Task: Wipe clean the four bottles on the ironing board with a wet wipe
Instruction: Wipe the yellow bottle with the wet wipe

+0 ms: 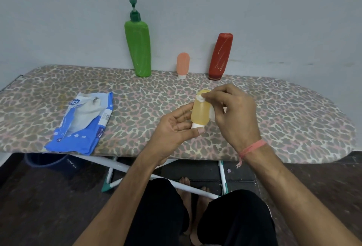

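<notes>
My left hand (pixel 174 128) grips a small yellow bottle (pixel 199 112) with its white cap down, held above the leopard-print ironing board (pixel 293 120). With its fingertips my right hand (pixel 233 112) pinches a white wet wipe (pixel 211 115) against the bottle's upper end and right side. At the back by the wall stand a tall green pump bottle (pixel 138 48), a small peach bottle (pixel 183 65) on its white cap, and a red bottle (pixel 220 55) that leans a little.
A blue and white wet wipe pack (pixel 82 124) lies open at the board's front left edge. The white board legs (pixel 121 165) and my knees and bare feet are below. A grey wall rises right behind the bottles.
</notes>
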